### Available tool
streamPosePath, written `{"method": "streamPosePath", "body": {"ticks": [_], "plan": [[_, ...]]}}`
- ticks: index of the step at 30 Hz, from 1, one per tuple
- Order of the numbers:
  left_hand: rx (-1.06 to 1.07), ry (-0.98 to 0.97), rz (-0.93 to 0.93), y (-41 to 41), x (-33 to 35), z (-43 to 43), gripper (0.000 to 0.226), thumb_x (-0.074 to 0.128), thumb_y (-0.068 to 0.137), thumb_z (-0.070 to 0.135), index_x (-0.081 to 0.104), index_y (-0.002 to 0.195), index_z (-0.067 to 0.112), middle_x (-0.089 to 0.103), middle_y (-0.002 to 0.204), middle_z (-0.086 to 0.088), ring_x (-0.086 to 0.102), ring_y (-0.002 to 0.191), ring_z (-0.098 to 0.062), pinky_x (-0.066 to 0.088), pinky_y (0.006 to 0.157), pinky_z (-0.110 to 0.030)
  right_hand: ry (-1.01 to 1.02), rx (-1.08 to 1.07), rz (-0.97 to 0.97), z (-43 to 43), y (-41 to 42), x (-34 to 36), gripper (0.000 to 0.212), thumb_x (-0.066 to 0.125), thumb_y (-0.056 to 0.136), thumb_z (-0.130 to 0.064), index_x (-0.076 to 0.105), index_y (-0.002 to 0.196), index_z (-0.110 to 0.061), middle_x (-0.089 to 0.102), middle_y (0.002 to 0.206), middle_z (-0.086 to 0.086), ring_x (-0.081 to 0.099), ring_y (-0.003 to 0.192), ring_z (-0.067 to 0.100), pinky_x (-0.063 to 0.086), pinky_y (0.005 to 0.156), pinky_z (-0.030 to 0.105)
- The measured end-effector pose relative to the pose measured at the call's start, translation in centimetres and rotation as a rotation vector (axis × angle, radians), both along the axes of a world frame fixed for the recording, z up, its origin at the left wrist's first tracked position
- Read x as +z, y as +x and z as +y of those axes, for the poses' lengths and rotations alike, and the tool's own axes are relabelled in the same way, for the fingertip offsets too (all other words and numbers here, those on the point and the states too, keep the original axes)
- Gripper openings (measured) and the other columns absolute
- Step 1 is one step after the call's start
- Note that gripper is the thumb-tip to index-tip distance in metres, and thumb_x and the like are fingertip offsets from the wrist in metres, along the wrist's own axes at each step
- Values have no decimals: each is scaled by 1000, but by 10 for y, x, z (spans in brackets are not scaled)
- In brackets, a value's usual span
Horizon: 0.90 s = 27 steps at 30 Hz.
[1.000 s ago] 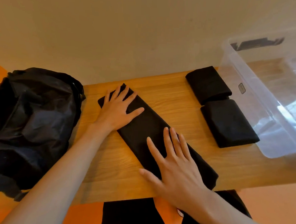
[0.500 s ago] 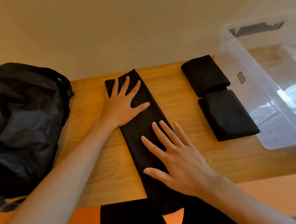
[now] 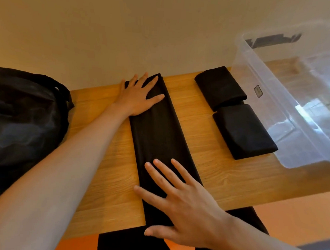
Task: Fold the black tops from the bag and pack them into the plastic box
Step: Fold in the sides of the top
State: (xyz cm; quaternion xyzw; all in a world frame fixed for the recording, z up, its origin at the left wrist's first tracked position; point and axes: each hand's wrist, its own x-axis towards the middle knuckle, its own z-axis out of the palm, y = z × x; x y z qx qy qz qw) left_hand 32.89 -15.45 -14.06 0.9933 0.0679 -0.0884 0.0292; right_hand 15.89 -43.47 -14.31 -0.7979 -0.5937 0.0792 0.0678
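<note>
A black top (image 3: 160, 136), folded into a long narrow strip, lies across the wooden table (image 3: 211, 173) from the wall side to the near edge. My left hand (image 3: 138, 97) presses flat on its far end with fingers spread. My right hand (image 3: 182, 206) lies flat on its near end at the table's edge. Two folded black tops (image 3: 219, 87) (image 3: 244, 130) sit side by side to the right, against the clear plastic box (image 3: 284, 102), in which I see no clothes. The black bag (image 3: 24, 120) slumps at the table's left end.
A beige wall runs right behind the table's far edge. The orange floor shows below the near edge, with my dark-clothed legs (image 3: 130, 243) there. The box overhangs the table's right end.
The strip has swung from a diagonal to nearly straight across the table. My left hand slid to its far end, and my right hand moved back to its near end.
</note>
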Motion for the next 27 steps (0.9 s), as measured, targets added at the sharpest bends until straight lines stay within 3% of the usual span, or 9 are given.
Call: {"method": "streamPosePath", "body": {"ticks": [4, 7, 11, 14, 16, 18, 20, 24, 27], "plan": [[32, 31, -58, -11, 3, -12, 83, 9, 87, 88, 1, 160, 48, -12, 171, 0, -17, 156, -31, -11, 119, -69, -28, 217, -40, -14, 3, 3, 72, 23, 104, -68, 8, 164, -31, -1, 171, 4, -12, 157, 25, -1, 127, 51], [-145, 22, -163, -52, 8, -31, 86, 5, 87, 84, 9, 162, 42, -10, 172, -1, -19, 156, -30, -11, 119, -69, -72, 338, -75, -27, 14, 9, 72, 25, 105, -66, 7, 164, -29, -2, 171, 5, -14, 157, 22, -3, 128, 47], [-289, 43, -159, -123, 12, -55, 81, 10, 91, 79, 12, 162, 40, -7, 172, -1, -17, 156, -29, -8, 122, -65, -36, 338, -92, -43, 17, 10, 71, 27, 105, -65, 6, 164, -30, -1, 171, 6, -11, 157, 21, -1, 128, 45], [-414, -180, -179, -184, 13, -65, 75, 29, 97, 73, 25, 161, 34, 8, 172, -2, -3, 159, -22, 1, 128, -52, 82, 250, -88, -65, 22, 2, 74, 39, 103, -65, 18, 163, -28, 12, 171, 6, 8, 158, 22, 19, 126, 45], [-567, -282, -202, -230, 10, -71, 74, 47, 97, 67, 39, 157, 26, 22, 169, -4, 12, 158, -20, 11, 128, -48, 179, 186, -120, -79, 28, -7, 69, 52, 101, -60, 35, 158, -25, 28, 166, 5, 25, 154, 22, 38, 118, 48], [-641, -304, -218, -267, 2, -78, 75, 56, 95, 66, 46, 154, 20, 30, 166, -6, 20, 156, -20, 18, 127, -48, 277, 149, -141, -90, 34, -17, 58, 61, 100, -48, 50, 150, -20, 42, 160, 5, 36, 150, 22, 48, 108, 47], [-686, -247, -277, -296, -8, -86, 67, 61, 97, 57, 51, 150, 17, 35, 164, -9, 25, 155, -23, 27, 123, -50, 366, 136, -145, -97, 33, -24, 51, 68, 98, -35, 57, 144, -15, 49, 154, 6, 41, 147, 22, 51, 105, 46], [-676, -169, -502, -317, -24, -89, 33, 63, 102, 9, 65, 135, 5, 56, 148, -14, 48, 143, -26, 48, 108, -46, 478, 133, -163, -100, 24, -31, 43, 75, 94, -21, 65, 135, -12, 58, 145, 6, 50, 140, 19, 54, 100, 44], [-610, -113, -601, -317, -26, -90, 26, 60, 103, 3, 70, 126, 2, 66, 134, -13, 62, 127, -26, 54, 97, -41, 544, 107, -146, -99, 18, -35, 35, 74, 96, -20, 69, 129, -11, 62, 141, 5, 54, 137, 17, 56, 98, 42]]}}
